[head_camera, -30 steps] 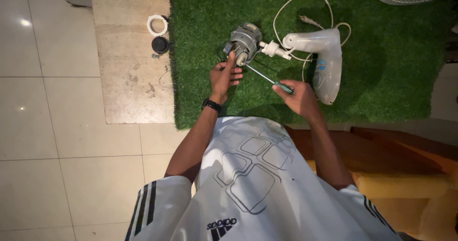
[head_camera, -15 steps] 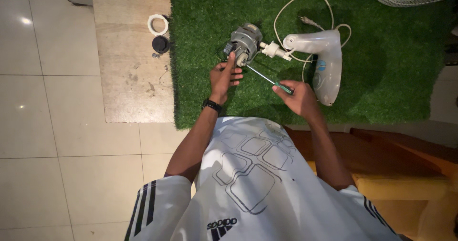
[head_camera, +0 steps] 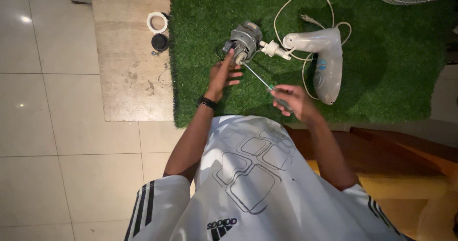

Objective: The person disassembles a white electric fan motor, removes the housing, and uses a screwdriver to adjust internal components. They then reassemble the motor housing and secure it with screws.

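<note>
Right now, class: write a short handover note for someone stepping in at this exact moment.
Left hand: open, fingertips resting on the fan motor on the green mat.
Right hand: closed on the screwdriver, tip at the motor.
The white fan housing lies beside the motor, cord looped behind it.
Done: motor is out of the housing.
Left: whatever the screwdriver is working on; the screw itself is too small to see.

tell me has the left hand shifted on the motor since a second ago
Yes, slightly. The left hand sat closed against the motor; now its fingers are spread and it has drawn back toward the person, only fingertips reaching it. The motor lies where it did on the green mat.
</note>
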